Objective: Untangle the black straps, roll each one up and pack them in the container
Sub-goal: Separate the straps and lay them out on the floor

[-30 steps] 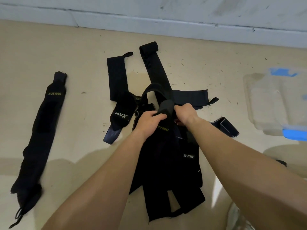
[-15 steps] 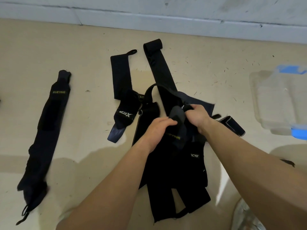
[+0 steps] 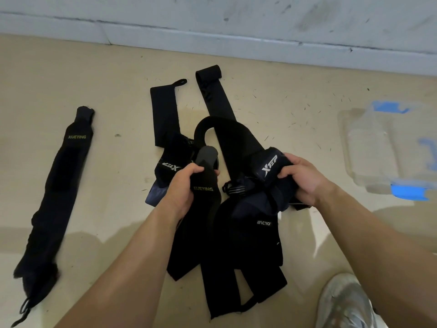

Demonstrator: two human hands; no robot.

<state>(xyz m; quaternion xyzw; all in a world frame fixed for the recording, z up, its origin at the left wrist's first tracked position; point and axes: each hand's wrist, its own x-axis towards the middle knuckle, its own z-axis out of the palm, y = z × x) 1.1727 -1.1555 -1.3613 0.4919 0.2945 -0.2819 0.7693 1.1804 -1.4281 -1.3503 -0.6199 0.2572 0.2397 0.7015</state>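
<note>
Well left of the left fingers, one straightened strap (image 3: 59, 192) is laid flat on the floor (image 3: 94, 67). The XUEYING strap (image 3: 205, 188) is clamped in the curled fingers (image 3: 192, 169) of the left hand (image 3: 182, 188), and the XTEP strap (image 3: 269, 166) in those of the right hand (image 3: 305, 181), with the tangled pile (image 3: 236, 237) lying between and below them. The container (image 3: 369, 150) is seen well right of the right fingers. Should the two straps be pulled apart hard, the crossed loops would likely be cinched tighter.
</note>
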